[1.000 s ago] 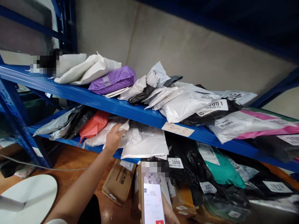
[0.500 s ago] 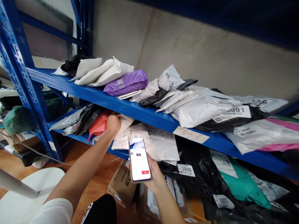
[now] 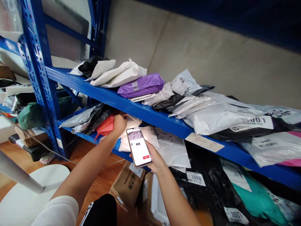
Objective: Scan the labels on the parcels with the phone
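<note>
My right hand is wrapped round a smartphone, tilted with its lit screen toward me. The screen shows a camera picture at the top and a red button low down. Just beyond the phone, a white mailer bag on the lower shelf is brightly lit. My left hand reaches into that shelf, its fingers closed at the edge of a pale mailer bag; the fingertips are partly hidden. Close to its left lies a red mailer bag, with dark and grey bags farther left.
Above my hands runs the blue upper shelf, bearing a purple parcel and several white bags. Black parcels labelled 3008 and 3007 sit at lower right. Cardboard boxes stand below; a round white stool is at lower left.
The view has shifted left, so the shelves appear farther right. The phone has moved up, nearer my left hand, and its screen picture now shows a label. My left hand keeps its grip.
</note>
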A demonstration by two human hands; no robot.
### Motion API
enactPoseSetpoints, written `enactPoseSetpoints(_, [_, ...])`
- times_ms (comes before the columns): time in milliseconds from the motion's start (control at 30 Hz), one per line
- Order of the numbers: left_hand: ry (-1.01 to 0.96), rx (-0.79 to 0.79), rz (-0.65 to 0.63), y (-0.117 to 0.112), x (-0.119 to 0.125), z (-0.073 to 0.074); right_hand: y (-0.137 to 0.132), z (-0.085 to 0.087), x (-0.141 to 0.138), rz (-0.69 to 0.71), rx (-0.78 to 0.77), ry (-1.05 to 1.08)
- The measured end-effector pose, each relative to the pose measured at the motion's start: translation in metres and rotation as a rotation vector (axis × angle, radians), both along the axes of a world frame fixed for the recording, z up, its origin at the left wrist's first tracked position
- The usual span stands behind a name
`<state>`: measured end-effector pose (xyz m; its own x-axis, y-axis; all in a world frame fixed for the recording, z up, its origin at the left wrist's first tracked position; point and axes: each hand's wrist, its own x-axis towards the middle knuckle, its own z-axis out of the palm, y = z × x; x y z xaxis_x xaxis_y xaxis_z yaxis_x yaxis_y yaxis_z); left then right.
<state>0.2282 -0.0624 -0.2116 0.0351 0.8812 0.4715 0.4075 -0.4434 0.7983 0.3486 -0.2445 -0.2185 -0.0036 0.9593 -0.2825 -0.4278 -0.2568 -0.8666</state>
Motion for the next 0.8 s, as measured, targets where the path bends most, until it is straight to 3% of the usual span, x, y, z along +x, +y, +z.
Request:
enactPoseSetpoints(567, [0.008,-0.034,-0.002,-0.002,-0.001,0.001,0.003,0.001,0.001,0.009,-0.010,-0.061])
enactPoseSetpoints(700, [-0.018,-0.016,-0.020,-0.002,-0.001,0.000,-0.005,-0.003,0.005,0.005,0.120,-0.058])
enactPoseSetpoints(800, [-0.016,-0.010,-0.030,-0.003,-0.001,-0.003,-0.018,-0.006,0.010,0.092,0.240,-0.095])
